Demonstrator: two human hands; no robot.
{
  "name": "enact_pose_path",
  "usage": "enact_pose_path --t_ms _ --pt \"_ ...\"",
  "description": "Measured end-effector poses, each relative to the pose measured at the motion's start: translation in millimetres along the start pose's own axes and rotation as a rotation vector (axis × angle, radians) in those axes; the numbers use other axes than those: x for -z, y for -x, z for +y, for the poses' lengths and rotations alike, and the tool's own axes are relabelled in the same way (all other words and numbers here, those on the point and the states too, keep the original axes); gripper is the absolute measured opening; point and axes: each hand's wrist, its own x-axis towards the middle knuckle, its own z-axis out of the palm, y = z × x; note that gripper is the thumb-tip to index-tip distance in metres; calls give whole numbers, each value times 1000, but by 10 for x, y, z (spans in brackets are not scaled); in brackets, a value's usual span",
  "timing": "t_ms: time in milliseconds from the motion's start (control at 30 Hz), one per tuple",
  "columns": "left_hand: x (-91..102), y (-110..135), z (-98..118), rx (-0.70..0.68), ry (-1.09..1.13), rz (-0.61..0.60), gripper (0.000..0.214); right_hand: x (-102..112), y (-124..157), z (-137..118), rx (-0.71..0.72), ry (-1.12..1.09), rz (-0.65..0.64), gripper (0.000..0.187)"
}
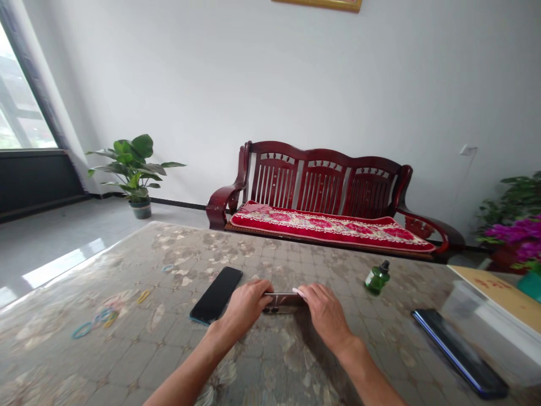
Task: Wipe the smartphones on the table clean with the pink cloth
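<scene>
Left hand (246, 303), right hand (323, 311) (palms down) clasp edge-up phone (282, 303).

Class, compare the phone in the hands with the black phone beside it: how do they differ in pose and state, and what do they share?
The held phone stands on its long edge; the black phone lies flat. The held phone is gripped by the left hand and right hand; no hand grips the black phone. Both are slim slabs on the table.
</scene>
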Motion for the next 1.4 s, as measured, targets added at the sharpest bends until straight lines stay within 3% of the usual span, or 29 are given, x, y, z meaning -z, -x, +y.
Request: enact_pose_path --t_ms 167,400,667,867,967,1133,1300,1400 --pt "-24 9 72 -14 -29 1 9 8 -9 -35 18 -20 23 23" --pt "-61 45 72 -68 -94 25 14 -56 18 -242 137 -30 77 47" --pt "-16 38 140 -35 -143 21 12 -83 155 140 -42 60 161 47" --pt "-25 54 156 -30 -157 24 12 -177 160 -135 75 32 133 51" --pt "-33 58 142 -34 -156 22 12 -190 168 -143 85 21 140 52" --pt "-33 50 122 -31 -150 18 12 -144 193 161 -93 -49 192 50" --pt "-30 41 145 -14 -154 12 12 -252 210 350 -349 -364 193 38" --pt "-15 49 171 -22 -169 1 11 -364 212 380 -429 -535 218 35"
